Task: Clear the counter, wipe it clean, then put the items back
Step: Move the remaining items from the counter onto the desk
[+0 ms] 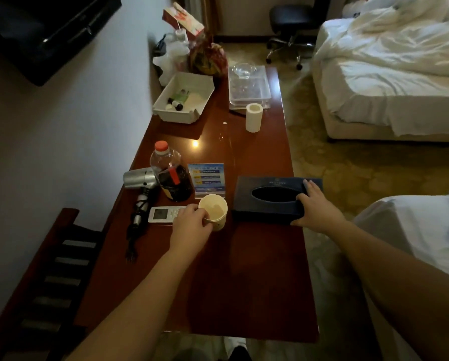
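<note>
A long red-brown counter runs away from me along the left wall. My left hand grips the near rim of a paper cup standing on it. My right hand holds the right end of a dark blue tissue box resting on the counter. Behind the cup lie a white remote, a silver hair dryer with its black cord, a bottle with an orange cap and a small blue sign card.
Farther along stand a paper roll, a white tray of small bottles, a clear tray with a glass bowl, and bags at the far end. A slatted luggage rack is at left, beds at right, an office chair beyond.
</note>
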A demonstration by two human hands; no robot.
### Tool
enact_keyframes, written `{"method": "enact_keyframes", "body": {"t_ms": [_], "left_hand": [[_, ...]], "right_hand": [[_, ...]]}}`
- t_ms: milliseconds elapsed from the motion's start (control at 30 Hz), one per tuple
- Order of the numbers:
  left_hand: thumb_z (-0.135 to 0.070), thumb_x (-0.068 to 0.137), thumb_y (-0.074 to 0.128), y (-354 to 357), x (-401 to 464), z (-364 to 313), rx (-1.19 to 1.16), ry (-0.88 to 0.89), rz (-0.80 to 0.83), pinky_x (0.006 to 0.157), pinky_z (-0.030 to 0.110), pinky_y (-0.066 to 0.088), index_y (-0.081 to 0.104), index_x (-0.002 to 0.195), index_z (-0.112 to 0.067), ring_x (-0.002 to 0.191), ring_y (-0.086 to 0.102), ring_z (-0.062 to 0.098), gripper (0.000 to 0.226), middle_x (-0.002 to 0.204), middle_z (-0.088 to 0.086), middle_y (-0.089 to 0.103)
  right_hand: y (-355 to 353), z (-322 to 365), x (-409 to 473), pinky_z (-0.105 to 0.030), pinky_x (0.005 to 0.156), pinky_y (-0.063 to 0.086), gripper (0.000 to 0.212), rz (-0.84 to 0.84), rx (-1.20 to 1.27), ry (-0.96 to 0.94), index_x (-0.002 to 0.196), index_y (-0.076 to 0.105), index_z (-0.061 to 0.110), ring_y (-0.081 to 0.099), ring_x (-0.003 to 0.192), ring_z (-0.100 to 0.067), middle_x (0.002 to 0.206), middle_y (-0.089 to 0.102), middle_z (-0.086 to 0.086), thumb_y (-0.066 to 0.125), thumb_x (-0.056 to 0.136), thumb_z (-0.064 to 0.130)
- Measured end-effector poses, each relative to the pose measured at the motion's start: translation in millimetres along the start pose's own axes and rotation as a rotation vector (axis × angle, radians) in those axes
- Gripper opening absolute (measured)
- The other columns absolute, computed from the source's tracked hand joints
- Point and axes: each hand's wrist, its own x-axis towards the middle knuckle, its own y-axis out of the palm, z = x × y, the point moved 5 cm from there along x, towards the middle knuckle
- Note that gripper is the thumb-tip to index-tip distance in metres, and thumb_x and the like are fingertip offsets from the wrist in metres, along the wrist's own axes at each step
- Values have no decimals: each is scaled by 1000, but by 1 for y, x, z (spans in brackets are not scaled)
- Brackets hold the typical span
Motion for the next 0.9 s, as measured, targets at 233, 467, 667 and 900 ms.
{"method": "enact_keyframes", "body": {"t_ms": [233,467,667,900], "left_hand": [[-31,90,62,23,31,14,93,4,63,103,37,36,64,113,-24,123,41,17,24,128,-3,53],[-32,91,60,30,50,22,122,19,68,99,38,34,64,114,-23,121,39,19,25,129,-3,53],[-32,90,61,32,49,23,96,2,101,104,42,33,56,127,-23,129,34,23,39,139,1,47],[-30,87,65,23,31,20,17,9,93,109,39,35,41,142,-22,132,33,22,60,146,2,38]], "right_hand": [[16,-3,46,-46,111,34,68,47,-45,-5,127,46,17,-6,147,-26,160,-8,-9,76,74,47],[18,4,61,-48,100,44,61,11,-144,23,122,44,20,-5,147,-23,160,-10,-5,74,76,46],[17,7,60,-47,103,41,71,46,-208,65,133,37,21,-7,147,-23,160,-13,-4,73,77,47],[14,13,37,-49,109,30,90,67,-179,91,149,15,24,0,148,-24,161,-4,-2,70,81,43]]}}
